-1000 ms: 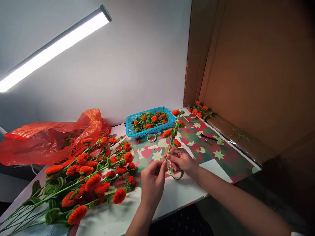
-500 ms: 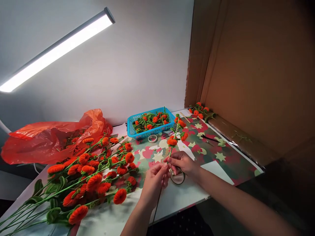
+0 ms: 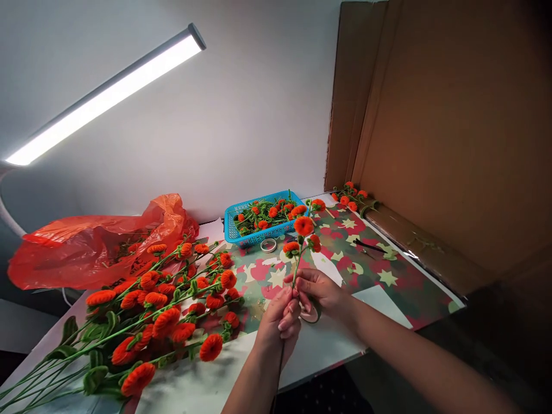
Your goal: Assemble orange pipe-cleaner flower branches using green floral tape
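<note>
My left hand (image 3: 281,319) is closed round the thin green stem of a flower sprig (image 3: 302,236) that carries several orange pompom blooms and stands nearly upright over the table. My right hand (image 3: 319,290) pinches the same stem just above the left hand. Under the right hand a roll of green tape (image 3: 311,314) lies on the table, partly hidden by the fingers. The stem's lower end hangs down below my left wrist.
A heap of finished orange flower stems (image 3: 164,310) covers the table's left side, beside a red plastic bag (image 3: 86,244). A blue basket (image 3: 263,218) of small blooms and a white tape roll (image 3: 268,245) sit behind. Cardboard walls (image 3: 431,132) stand on the right; more blooms (image 3: 349,196) lie at their foot.
The sprig has been pulled toward me and turned more upright. My left hand has gone from a fingertip pinch to a full grip lower on the stem.
</note>
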`<action>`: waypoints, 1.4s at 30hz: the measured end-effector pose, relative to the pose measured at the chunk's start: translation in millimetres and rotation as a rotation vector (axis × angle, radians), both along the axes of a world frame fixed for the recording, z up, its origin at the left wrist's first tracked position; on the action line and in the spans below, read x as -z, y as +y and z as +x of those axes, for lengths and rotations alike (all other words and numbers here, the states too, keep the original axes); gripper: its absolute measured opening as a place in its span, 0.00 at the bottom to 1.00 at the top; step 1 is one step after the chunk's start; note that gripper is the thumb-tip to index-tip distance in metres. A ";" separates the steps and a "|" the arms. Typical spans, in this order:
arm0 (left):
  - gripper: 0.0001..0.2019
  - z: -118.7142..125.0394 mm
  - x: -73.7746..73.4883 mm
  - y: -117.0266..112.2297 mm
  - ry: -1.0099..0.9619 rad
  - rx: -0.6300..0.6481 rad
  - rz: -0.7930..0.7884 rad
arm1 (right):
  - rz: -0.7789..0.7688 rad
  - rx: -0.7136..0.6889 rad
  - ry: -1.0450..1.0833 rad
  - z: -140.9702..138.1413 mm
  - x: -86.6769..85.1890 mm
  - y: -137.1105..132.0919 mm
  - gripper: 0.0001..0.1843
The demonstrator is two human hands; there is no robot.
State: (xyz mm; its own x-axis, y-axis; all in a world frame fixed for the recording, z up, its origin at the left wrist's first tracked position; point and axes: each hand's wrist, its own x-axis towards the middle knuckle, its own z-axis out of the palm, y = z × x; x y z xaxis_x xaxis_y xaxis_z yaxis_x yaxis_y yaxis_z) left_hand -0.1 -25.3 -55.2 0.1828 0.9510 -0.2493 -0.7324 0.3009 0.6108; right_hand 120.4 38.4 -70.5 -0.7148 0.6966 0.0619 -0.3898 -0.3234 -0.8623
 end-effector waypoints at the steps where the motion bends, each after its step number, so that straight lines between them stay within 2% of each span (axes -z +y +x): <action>1: 0.10 1.2 0.9 0.3 -0.050 0.015 -0.025 | -0.017 0.000 -0.004 0.4 0.1 0.4 0.23; 2: 0.09 2.3 1.5 0.3 -0.058 0.028 -0.041 | -0.027 0.004 -0.013 0.9 0.1 0.8 0.21; 4: 0.11 3.7 1.7 -1.0 0.058 0.021 -0.025 | -0.035 0.026 -0.051 1.8 -0.2 1.5 0.20; 8: 0.13 1.9 -1.2 -7.6 0.566 -0.163 0.149 | 0.034 0.092 -0.165 1.8 -0.9 1.6 0.19; 11: 0.12 -1.0 -3.4 -13.7 0.798 -0.229 0.242 | 0.110 0.095 -0.202 0.8 0.3 1.0 0.18; 16: 0.12 -1.0 -4.3 -19.1 0.884 -0.231 0.294 | 0.150 0.067 -0.218 0.2 2.7 0.6 0.19; 22: 0.12 5.2 1.2 -20.1 0.824 -0.340 0.287 | 0.138 -0.026 -0.192 -1.5 5.8 1.7 0.25; 24: 0.12 6.9 4.6 -21.6 0.870 -0.361 0.292 | 0.141 -0.016 -0.177 -2.0 5.6 1.8 0.23; 28: 0.12 0.0 3.4 -24.6 1.141 -0.366 0.363 | 0.102 0.014 -0.151 -3.2 0.3 0.3 0.19; 30: 0.11 -9.8 -2.9 -22.2 1.316 -0.402 0.422 | 0.059 0.003 -0.146 -4.1 -2.3 -0.4 0.20; 32: 0.09 -20.6 -10.9 -14.2 1.404 -0.471 0.468 | 0.023 -0.027 -0.131 -4.9 -3.0 -0.3 0.21; 34: 0.16 -28.1 -17.2 -1.4 1.369 -0.481 0.521 | 0.018 -0.069 -0.105 -5.4 -1.9 0.4 0.21; 36: 0.20 -30.2 -19.7 12.7 1.246 -0.404 0.579 | 0.042 -0.093 -0.091 -5.4 0.0 1.1 0.21; 39: 0.14 -25.9 -17.2 25.8 1.080 -0.376 0.603 | 0.076 -0.095 -0.098 -5.3 1.8 1.6 0.21; 42: 0.09 -21.2 -12.8 24.8 1.039 -0.506 0.660 | 0.078 -0.106 -0.102 -5.7 1.5 1.3 0.21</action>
State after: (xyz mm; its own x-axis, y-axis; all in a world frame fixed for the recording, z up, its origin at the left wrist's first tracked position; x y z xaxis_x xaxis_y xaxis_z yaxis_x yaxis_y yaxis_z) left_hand -21.3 -0.5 -42.4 -0.2177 0.8533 0.4738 0.2175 -0.4309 0.8758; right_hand 114.8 39.7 -72.0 -0.7894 0.6128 0.0360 -0.2660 -0.2886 -0.9197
